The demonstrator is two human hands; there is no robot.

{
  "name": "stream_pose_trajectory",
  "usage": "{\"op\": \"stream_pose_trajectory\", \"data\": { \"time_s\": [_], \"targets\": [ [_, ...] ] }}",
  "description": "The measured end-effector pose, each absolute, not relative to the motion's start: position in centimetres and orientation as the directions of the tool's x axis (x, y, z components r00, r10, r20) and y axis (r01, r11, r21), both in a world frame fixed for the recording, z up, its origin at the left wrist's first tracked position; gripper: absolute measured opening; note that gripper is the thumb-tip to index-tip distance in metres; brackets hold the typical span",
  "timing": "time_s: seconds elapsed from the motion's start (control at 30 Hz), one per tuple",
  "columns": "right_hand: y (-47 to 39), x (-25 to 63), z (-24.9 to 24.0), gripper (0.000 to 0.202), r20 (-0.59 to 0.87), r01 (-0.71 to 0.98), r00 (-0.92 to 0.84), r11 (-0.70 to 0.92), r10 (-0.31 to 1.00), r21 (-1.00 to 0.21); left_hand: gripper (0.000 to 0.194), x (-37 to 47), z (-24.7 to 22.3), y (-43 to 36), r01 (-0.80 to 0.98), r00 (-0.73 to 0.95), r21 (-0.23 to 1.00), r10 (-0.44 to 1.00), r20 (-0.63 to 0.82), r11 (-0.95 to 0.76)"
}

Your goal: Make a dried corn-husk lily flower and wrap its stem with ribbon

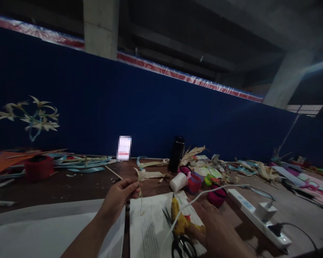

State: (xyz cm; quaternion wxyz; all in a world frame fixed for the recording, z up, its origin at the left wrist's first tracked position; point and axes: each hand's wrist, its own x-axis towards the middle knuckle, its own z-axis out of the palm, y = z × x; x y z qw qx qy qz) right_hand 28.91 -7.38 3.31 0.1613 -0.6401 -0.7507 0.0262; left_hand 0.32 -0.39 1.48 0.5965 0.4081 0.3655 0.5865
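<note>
In the head view, your left hand (123,191) pinches a thin stick (113,172) between thumb and fingers above a dark brown table (83,184), with a pale husk flower (141,174) at the fingertips and a fine strand hanging below it over printed sheets (148,224). Your right hand (214,224), blurred, is at the handle of a yellow glue gun (179,216); whether its fingers close around the handle, you cannot tell. The gun's nozzle points away from you over the sheets, beside black-handled scissors (181,245).

Just beyond the sheets, a white cylinder (178,181) lies on its side next to a red cup (194,182), with a magenta container (217,195) to the right. A black bottle (177,154) stands behind them, near dried husks (195,154). A white cord (204,192) arcs over the gun toward a power strip (258,218), which carries a white adapter (265,210) and a black plug (276,229).

At your near left sits a white tray (56,229); past it are a red pot (39,168), pale blue strips (88,165) and orange paper (2,162). Husk blooms (43,116) on blue-wrapped stems and a lit, pixelated screen (124,147) stand before a dark blue partition (78,96).
</note>
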Motion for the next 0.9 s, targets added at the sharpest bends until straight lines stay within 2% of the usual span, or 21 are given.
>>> {"op": "stream_pose_trajectory", "data": {
  "time_s": [0.1,0.17,0.2,0.27,0.33,0.47,0.67,0.9],
  "targets": [
    [-6.8,25.6,3.8,0.032,0.283,0.782,-0.022,0.193,0.959,-0.592,0.023,0.5,1.5,-0.6,-0.405,0.047,0.914,0.997,0.058,-0.034],
    [-5.7,22.4,3.4,0.031,0.253,0.503,-0.052,0.244,0.966,-0.829,0.023,0.5,1.6,-0.7,-0.407,0.044,0.913,0.997,0.058,-0.034],
    [-5.0,20.7,3.1,0.034,0.219,0.358,-0.064,0.227,0.974,-0.906,0.023,0.4,1.6,-0.7,-0.408,0.041,0.912,0.998,0.054,-0.033],
    [-3.5,17.6,2.8,0.040,0.131,0.109,-0.024,0.133,0.991,-0.985,0.025,0.3,1.4,-0.5,-0.410,0.028,0.912,0.998,0.051,-0.035],
    [-2.4,15.4,2.8,0.036,0.032,-0.059,0.009,0.032,0.999,-0.998,0.027,0.1,1.2,-0.3,-0.397,0.006,0.917,0.998,0.057,-0.050],
    [-1.6,13.4,3.6,0.029,0.044,-0.207,-0.009,0.041,0.999,-0.977,0.031,-0.1,0.7,0.1,-0.303,-0.003,0.950,0.996,0.086,-0.083],
    [-1.4,13.0,3.5,0.018,0.061,-0.229,0.036,0.068,0.997,-0.971,0.032,0.0,0.9,-0.2,-0.215,-0.015,0.969,0.993,0.118,-0.119],
    [-1.3,13.2,3.5,0.015,0.071,-0.208,0.077,0.085,0.995,-0.974,0.031,0.4,1.8,-0.7,-0.115,-0.036,0.983,0.990,0.136,-0.140]
  ]
}}
